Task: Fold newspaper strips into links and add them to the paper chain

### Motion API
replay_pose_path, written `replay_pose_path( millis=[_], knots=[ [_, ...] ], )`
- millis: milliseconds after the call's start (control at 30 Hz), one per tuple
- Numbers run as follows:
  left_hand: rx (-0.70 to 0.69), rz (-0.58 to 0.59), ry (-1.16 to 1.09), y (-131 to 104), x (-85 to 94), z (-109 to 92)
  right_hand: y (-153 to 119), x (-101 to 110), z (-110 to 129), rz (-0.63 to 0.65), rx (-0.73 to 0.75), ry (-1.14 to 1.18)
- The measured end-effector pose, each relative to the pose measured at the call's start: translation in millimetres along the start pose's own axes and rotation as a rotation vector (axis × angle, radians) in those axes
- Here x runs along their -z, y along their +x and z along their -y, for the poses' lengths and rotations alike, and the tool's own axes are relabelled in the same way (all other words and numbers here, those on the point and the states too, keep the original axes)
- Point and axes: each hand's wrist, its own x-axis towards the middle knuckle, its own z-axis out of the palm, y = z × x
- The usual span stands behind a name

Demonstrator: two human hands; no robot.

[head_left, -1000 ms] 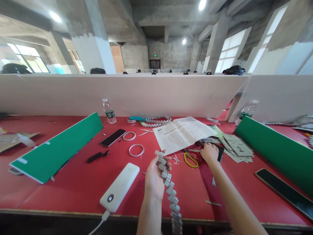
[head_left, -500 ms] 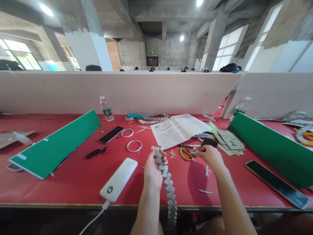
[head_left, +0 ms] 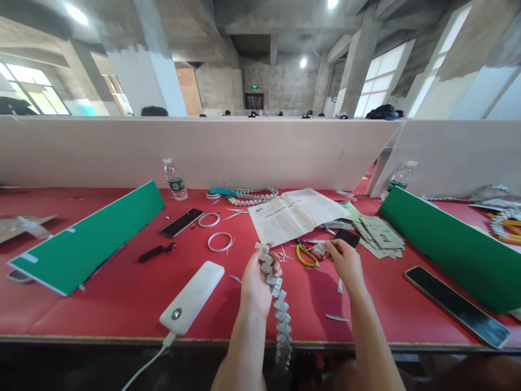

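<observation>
My left hand (head_left: 257, 285) is closed around the upper end of a zigzag chain of folded paper (head_left: 280, 304). The chain's printed grey links run down past my wrist and hang over the table's front edge. To the right, my right hand (head_left: 345, 263) is held with thumb and fingers pinched together. Whatever is between those fingertips is too small to make out. Close by the fingertips lie yellow-handled pliers (head_left: 306, 255) and a pale scrap of paper (head_left: 319, 248). A black flat object (head_left: 347, 238) is partly hidden behind this hand.
An opened newspaper (head_left: 297, 214) lies behind my hands, with cut paper pieces (head_left: 380, 236) to its right. A white power bank (head_left: 193, 297), two phones (head_left: 182, 222) (head_left: 456, 307), white rings (head_left: 220, 242) and a bottle (head_left: 175, 180) stand around. Green boards (head_left: 93, 239) flank the sides.
My right hand and forearm have shifted a little to the left, toward the chain. The left hand still grips the chain. The whole view has slid slightly.
</observation>
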Motion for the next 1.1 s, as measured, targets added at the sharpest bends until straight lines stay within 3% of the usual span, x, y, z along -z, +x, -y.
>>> replay_pose_path(
  millis=[300,533,800,967,1100],
  knots=[
    [-0.139,0.037,0.288,-2.8,-5.2,9.5,-33.6,-12.8,48.8,0.244,0.166,0.325],
    [-0.164,-0.024,0.283,-1.6,-5.2,12.4,-49.7,-15.1,69.0,0.442,0.270,0.385],
    [-0.168,-0.057,0.190,4.5,2.4,12.8,-50.1,-20.3,66.6,0.407,0.275,0.380],
    [-0.131,-0.015,0.121,4.0,-0.1,14.8,-48.8,-26.0,67.7,0.394,0.329,0.512],
    [-0.190,-0.063,0.124,2.9,-3.8,18.7,-46.4,-38.7,67.7,0.320,0.292,0.603]
  ],
)
